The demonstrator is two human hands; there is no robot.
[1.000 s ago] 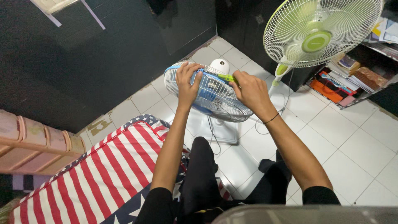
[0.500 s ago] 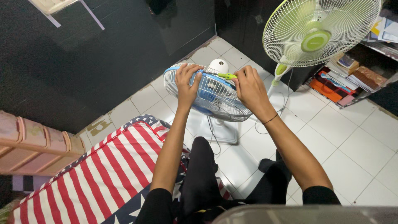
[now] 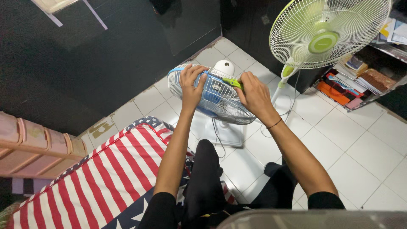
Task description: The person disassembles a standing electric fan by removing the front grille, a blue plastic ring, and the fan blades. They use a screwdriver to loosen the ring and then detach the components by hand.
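Over the white tiled floor (image 3: pixel 360 144), both hands grip things: left hand (image 3: pixel 191 85) the blue fan's grille (image 3: pixel 220 99), right hand (image 3: pixel 253 94) a green-handled tool (image 3: pixel 231 82).

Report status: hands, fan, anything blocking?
Left hand grips the fan guard rim. Right hand holds a green tool at its rim. Nothing blocking.

Green fan (image 3: pixel 326 36) crowds the right; bare tiles (image 3: pixel 364 144) lie open.
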